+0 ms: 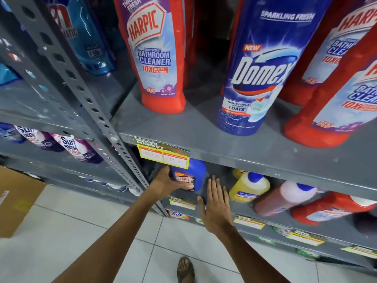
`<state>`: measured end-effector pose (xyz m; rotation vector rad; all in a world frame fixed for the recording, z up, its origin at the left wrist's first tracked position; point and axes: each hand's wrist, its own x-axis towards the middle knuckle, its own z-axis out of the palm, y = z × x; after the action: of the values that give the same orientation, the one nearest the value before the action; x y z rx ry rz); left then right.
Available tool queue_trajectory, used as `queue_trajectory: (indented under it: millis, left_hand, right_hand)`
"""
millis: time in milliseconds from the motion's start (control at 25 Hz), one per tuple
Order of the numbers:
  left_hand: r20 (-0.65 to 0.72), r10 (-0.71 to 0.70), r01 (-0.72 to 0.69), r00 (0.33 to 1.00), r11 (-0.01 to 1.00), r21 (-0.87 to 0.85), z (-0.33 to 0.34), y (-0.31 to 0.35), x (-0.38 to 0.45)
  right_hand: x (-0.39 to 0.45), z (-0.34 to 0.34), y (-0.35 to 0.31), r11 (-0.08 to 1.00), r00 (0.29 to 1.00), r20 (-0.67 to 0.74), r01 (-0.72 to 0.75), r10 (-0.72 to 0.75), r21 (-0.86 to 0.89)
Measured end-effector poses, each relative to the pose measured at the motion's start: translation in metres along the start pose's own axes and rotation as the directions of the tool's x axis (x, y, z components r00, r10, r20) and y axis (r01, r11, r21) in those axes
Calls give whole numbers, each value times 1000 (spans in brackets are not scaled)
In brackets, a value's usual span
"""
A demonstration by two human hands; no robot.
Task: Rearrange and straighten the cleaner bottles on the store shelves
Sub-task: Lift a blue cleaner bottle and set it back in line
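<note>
A blue Harpic bottle (195, 173) stands at the left end of the lower shelf, partly hidden behind a yellow price tag (163, 155). My left hand (169, 181) grips its front and left side. My right hand (216, 203) hovers just to the right of the bottle, fingers spread, holding nothing. Further right on the same shelf stand a yellow bottle (250, 186), a pink bottle (285, 198) and a red Harpic bottle (330, 208). On the upper shelf (204, 137) stand a red Harpic bathroom cleaner (157, 56), a blue Domex bottle (259, 72) and more red Harpic bottles (334, 103).
A perforated grey upright (85, 92) divides this rack from the left one, which holds Surf Excel pouches (75, 148) and blue bottles (89, 37). A cardboard box (14, 201) sits on the tiled floor at left. My sandalled foot (185, 269) is below.
</note>
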<state>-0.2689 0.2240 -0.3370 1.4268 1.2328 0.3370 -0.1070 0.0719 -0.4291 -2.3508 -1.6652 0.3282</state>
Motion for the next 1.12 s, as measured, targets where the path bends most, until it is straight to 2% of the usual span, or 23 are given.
queue_trajectory:
  millis: [80,200,400,560,640,720,800,920,1120]
  left_hand:
    - [-40,13,-12,999,1000,20,2,5,-10]
    - [-141,113,-119,984,992,-32,7,9,-44]
    - [-161,250,-266,955,960,-87,26,18,-137]
    - [-113,282,-296,953,945,-140,60,59,-193]
    - [-112,339,-354,934,919,-173,86,99,-217]
    - [-129,417,-434,900,884,-172,111,144,-234]
    - [-97,517,-526,851,837,-150,137,187,-246]
    - [-116,593,-602,797,767,-222,171,247,-260]
    - [-216,689,-716,692,615,-330,215,320,-267]
  right_hand:
    - [0,-3,1,999,1000,27,8,-9,53]
    - [-13,-16,0,978,999,17,41,-46,207]
    - [-80,-84,7,833,973,-231,148,-25,534]
    - [-130,-196,33,705,870,-489,311,59,638]
    - [-146,-256,50,691,771,-627,392,115,608]
    - [-153,-310,74,735,676,-727,433,118,522]
    - [-156,-352,102,797,629,-773,423,83,431]
    - [-148,-392,146,903,650,-760,328,-2,279]
    - [-132,-407,195,983,777,-627,150,-51,106]
